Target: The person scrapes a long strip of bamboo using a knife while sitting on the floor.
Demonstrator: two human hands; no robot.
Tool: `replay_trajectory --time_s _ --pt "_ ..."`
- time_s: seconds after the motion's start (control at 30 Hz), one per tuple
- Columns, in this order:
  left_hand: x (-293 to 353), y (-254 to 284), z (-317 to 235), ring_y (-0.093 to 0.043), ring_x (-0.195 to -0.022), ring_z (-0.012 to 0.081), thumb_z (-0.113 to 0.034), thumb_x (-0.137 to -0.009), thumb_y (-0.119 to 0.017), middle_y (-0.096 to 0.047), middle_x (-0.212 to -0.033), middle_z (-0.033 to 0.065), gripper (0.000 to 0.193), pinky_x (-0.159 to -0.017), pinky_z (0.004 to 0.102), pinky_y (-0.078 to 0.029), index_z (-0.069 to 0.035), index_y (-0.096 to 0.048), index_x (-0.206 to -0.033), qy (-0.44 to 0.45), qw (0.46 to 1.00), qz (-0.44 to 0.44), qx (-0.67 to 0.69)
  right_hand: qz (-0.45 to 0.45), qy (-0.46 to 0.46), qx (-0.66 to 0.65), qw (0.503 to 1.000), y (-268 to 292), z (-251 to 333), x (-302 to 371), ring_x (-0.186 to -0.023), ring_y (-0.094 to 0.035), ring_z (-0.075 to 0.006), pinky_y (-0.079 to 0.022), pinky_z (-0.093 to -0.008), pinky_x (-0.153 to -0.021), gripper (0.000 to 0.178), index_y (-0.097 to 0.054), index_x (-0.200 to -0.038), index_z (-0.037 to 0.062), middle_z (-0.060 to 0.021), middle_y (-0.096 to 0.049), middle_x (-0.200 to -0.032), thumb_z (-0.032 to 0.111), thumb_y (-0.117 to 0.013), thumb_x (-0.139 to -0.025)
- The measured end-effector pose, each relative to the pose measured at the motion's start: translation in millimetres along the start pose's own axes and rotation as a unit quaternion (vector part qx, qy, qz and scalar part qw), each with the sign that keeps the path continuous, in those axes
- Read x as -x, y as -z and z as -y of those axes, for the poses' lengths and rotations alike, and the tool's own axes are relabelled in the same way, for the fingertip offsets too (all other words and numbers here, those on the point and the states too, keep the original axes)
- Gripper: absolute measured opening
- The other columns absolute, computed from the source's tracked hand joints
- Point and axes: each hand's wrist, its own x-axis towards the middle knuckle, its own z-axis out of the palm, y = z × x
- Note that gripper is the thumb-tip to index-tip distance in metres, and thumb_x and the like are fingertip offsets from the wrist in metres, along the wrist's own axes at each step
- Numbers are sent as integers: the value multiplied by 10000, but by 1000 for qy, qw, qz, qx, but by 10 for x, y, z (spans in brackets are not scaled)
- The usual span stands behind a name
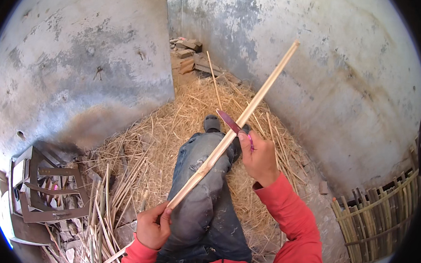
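A long pale strip of split wood or bamboo slants across my lap, from lower left to upper right. My left hand is closed around its lower part, thumb on top. My right hand grips a knife, its fingers wrapped round a handle of which only a bit of pink shows. The dark reddish knife blade points up and left and lies across the strip, above my knees. Whether the edge bites into the wood, I cannot tell.
Straw-like shavings cover the floor around my outstretched legs. Loose strips lie to the left, near a broken dark frame. At right stands a woven stick basket. Bricks are piled in the far corner between walls.
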Motion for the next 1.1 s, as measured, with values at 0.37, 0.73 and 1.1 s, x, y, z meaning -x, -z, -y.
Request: replay_trajectory --time_s 0.37,0.73,1.1 --pt "-67 -118 4 -571 -566 85 -102 -1002 -633 -607 -629 37 190 -533 249 -440 50 -724 -1069 -1 999 -20 26 -18 18 -34 999 16 -36 28 -407 -491 -302 -348 -417 -421 422 -582 -741 17 -160 -498 -507 296 -549 -1055" --pt "-148 -184 -112 -599 -535 108 -74 -983 -639 -614 -597 72 169 -518 265 -450 43 -731 -1064 -27 999 -45 -3 59 62 -54 995 13 113 222 -380 -460 -199 -351 -379 -395 451 -538 -690 49 -92 -477 -482 302 -544 -1064" --pt "-160 -214 -94 -612 -547 106 -77 -986 -646 -632 -613 76 180 -526 260 -470 52 -733 -1076 -27 998 -49 29 46 -22 -48 998 10 46 95 -404 -516 -286 -374 -417 -413 422 -541 -705 50 -146 -501 -505 304 -582 -1039"
